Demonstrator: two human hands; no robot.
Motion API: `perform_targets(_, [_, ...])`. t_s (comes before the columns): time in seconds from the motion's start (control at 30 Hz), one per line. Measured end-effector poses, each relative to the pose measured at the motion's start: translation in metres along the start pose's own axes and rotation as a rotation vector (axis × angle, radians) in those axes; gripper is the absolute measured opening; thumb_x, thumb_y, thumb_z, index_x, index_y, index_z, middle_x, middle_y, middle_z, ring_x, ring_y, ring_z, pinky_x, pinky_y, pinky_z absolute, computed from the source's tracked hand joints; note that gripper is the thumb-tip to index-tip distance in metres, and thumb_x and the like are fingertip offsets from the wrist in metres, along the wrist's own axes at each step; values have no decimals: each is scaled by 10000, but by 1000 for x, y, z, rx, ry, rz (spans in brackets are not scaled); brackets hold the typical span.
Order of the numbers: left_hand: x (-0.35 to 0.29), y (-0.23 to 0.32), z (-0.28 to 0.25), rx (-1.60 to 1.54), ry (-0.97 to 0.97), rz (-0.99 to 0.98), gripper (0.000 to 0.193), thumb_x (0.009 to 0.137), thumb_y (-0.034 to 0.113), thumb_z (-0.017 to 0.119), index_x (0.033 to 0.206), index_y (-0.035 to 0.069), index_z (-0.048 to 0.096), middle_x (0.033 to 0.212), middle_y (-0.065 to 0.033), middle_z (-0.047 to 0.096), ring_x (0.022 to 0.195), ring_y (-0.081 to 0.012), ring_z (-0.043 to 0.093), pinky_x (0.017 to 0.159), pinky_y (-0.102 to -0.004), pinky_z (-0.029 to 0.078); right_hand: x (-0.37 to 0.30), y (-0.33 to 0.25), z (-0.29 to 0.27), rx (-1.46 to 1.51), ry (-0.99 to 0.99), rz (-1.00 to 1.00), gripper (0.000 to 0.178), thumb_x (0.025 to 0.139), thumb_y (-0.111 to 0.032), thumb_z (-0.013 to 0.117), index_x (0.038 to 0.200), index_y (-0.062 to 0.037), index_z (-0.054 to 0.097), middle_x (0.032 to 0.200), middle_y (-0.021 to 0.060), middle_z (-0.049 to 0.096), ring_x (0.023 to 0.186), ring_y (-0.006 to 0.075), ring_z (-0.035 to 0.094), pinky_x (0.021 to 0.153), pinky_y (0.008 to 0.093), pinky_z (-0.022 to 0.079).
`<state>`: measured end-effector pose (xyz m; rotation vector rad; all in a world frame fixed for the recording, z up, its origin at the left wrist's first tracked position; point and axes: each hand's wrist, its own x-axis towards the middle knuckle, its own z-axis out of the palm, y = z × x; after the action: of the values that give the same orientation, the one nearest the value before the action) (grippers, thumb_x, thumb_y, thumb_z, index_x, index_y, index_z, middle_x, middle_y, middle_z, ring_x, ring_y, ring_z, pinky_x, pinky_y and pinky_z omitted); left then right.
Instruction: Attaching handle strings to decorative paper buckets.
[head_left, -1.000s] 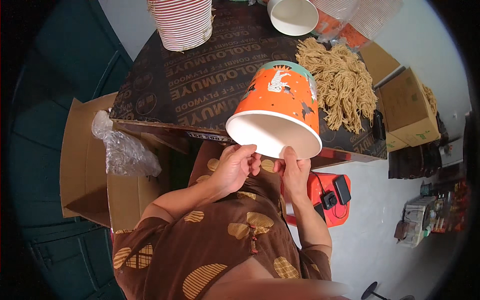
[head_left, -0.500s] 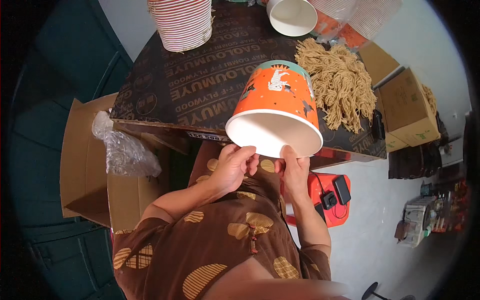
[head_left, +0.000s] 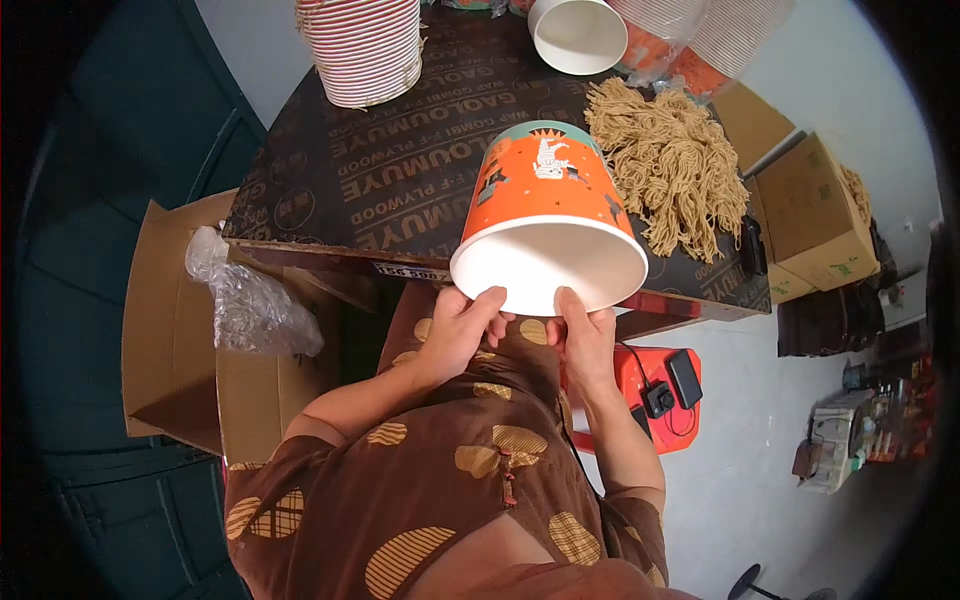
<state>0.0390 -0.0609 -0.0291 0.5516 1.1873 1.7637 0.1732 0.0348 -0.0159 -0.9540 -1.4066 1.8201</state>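
tabletop (head_left: 400, 150) partly behind orange tub (head_left: 549, 195)

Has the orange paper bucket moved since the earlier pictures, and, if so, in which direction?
Yes, slightly: the far end of the orange paper bucket has swung left, away from the tan yarn bundle lying on the dark table.

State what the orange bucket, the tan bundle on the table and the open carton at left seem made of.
Orange bucket: probably paperboard, smooth and likely coated, judging by its crisp print and rolled-looking rim.
Tan bundle: apparently yarn or cord, matte, shown by its loose, tangled strands; the fibre can't be told.
Open carton: most likely corrugated cardboard, dull brown, with stiff flaps.
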Motion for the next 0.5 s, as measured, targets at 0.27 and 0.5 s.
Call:
perform_targets(0.27, [-1,-4,4,272,-7,69,375,1016,292,475,862,-18,618,693,-23,598,542,-71,514,458,-234,418,-8,6,4,137,-37,108,125,928,-179,629,909,-55,627,744,15,617,591,53,528,432,200,364])
perform_targets(0.5, [-5,-23,12,178,22,90,397,1030,297,444,884,-23,628,696,-32,605,554,-67,517,458,-225,416,-8,20,4,362,-144,163,157,950,-170,599,909,-23,640,788,49,640,641,99,552,509,239,400])
